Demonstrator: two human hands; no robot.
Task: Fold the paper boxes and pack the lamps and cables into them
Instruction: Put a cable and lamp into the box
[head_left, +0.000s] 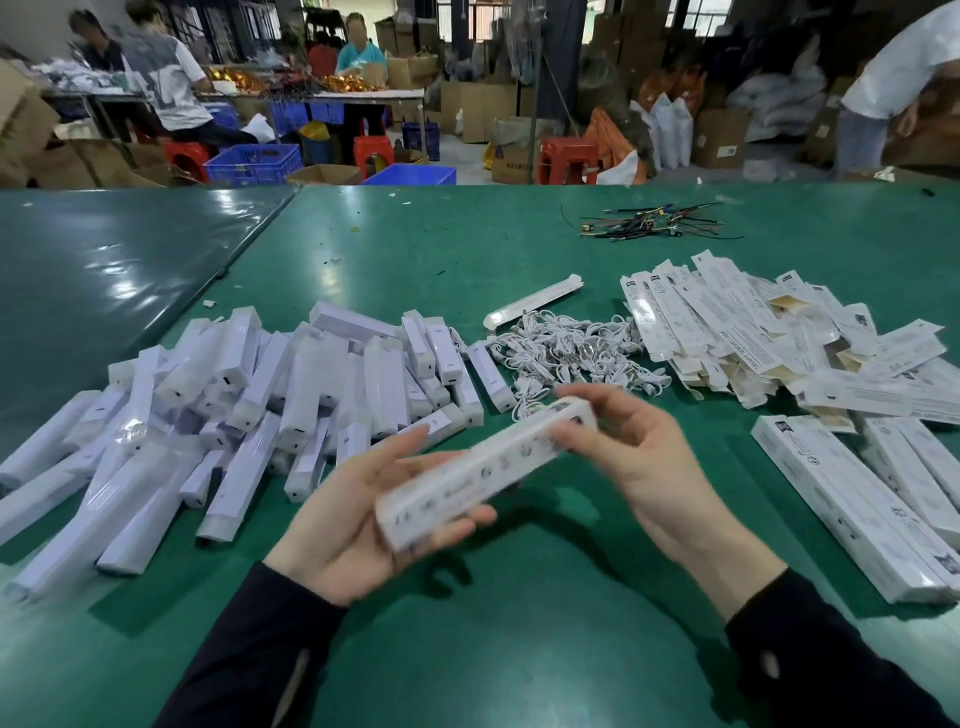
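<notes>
White printed paper box (485, 470), long and narrow and already folded into a tube, is held in the air above the green counter (519, 649), just nearer the person than the heap of white coiled cables (571, 353). Its long axis runs on a slant, the low end toward the person's left and the high end up and to the right, toward that cable heap. The left hand (358, 525) lies under the low end, palm up, with the fingers curled round the box's underside and the thumb over its top edge. The right hand (639, 457) pinches the high end between fingertips and thumb; motion blur hides whether that end flap is shut or open. To the left of the cable heap sprawls the pile of white plastic-wrapped bar lamps (249, 415), nearest the left hand; to its right lie the flat unfolded white box blanks (779, 338). By my reading, the box's high end points at the cables, so the right hand has the shorter reach to them.
</notes>
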